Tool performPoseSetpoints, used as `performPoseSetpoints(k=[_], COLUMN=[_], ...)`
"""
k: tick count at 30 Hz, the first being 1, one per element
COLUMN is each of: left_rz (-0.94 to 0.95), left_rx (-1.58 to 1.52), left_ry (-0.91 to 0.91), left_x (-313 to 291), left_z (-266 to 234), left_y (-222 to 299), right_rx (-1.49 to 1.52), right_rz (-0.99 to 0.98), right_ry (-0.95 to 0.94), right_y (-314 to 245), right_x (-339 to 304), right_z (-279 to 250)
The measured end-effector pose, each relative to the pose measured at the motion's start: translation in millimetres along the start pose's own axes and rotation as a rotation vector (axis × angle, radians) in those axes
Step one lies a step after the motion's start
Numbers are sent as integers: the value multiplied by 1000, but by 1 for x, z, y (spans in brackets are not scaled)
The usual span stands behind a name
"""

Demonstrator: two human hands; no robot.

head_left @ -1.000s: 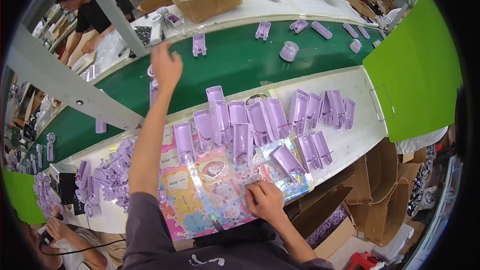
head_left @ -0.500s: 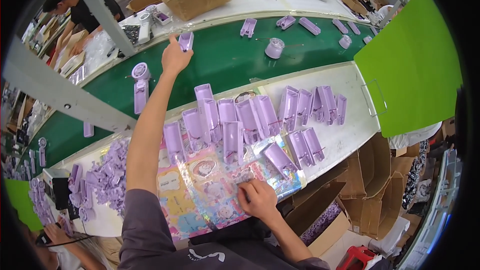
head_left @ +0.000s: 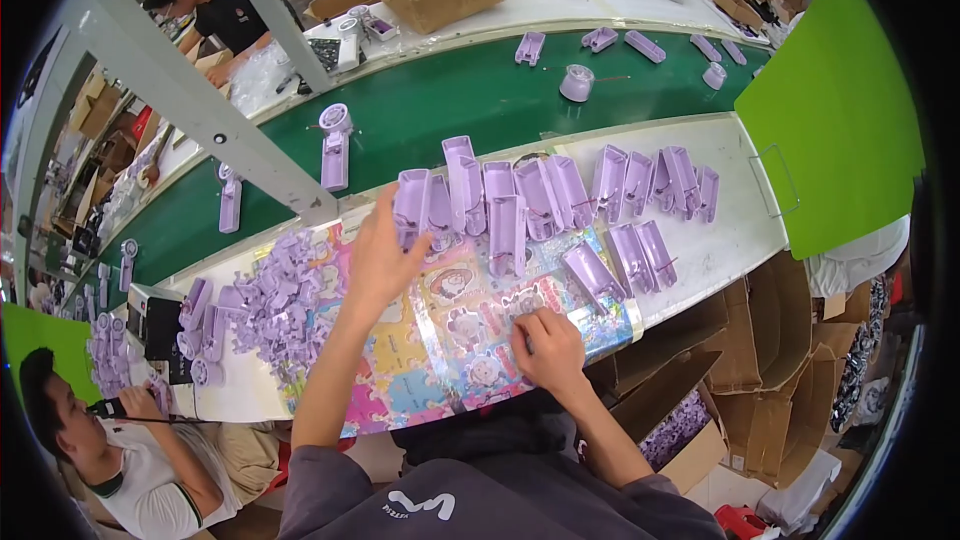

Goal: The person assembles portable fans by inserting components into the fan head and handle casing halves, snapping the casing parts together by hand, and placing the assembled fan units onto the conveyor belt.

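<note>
My left hand point(head_left: 385, 258) has its fingers and thumb around a light purple plastic casing point(head_left: 412, 198) at the left end of a group of similar open casings. Beside it, another casing point(head_left: 460, 180) stands in the group, and one more casing point(head_left: 506, 235) lies nearer to me. Curled fingers close my right hand point(head_left: 552, 348) just above the colourful cartoon mat point(head_left: 405, 395); whatever it may hold is hidden. A tilted casing point(head_left: 592, 275) rests on the mat beyond that hand.
A heap of small purple parts point(head_left: 285, 295) lies left of my left forearm. Behind the bench runs a green conveyor belt point(head_left: 440, 90) with casings and a fan unit point(head_left: 336, 145). A grey metal post point(head_left: 215, 130) crosses at left. A co-worker point(head_left: 150, 450) sits at lower left.
My left hand has come back from the belt to the casing group, bringing a casing. The view has swung left, revealing the seated person. My right hand stays curled over the mat.
</note>
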State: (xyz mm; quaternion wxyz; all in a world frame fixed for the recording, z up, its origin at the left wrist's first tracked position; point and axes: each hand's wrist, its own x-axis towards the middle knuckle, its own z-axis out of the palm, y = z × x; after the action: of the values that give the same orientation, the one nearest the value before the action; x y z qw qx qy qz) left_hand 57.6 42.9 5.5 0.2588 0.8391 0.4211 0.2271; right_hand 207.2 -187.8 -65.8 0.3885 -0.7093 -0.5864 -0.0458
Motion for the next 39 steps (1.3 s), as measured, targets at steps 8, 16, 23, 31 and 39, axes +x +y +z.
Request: performPoseSetpoints(k=[8,16,23,31,39], left_rz=[195,335,139,25,242], left_rx=[90,192,362,335,243], left_ry=[231,29,33,-117,138], left_x=[45,249,360,370,254], left_z=[-1,70,188,178,44], left_y=[15,53,67,80,65], right_rx=[78,-5,-41,-22,7], right_rz=[-35,-50,-49,-16,-17], right_ry=[-244,-61,-98,-168,-151], right_y=[18,24,22,25,20], right_x=[18,17,21,22,25], right_z=[-14,-3,-2,-5,1])
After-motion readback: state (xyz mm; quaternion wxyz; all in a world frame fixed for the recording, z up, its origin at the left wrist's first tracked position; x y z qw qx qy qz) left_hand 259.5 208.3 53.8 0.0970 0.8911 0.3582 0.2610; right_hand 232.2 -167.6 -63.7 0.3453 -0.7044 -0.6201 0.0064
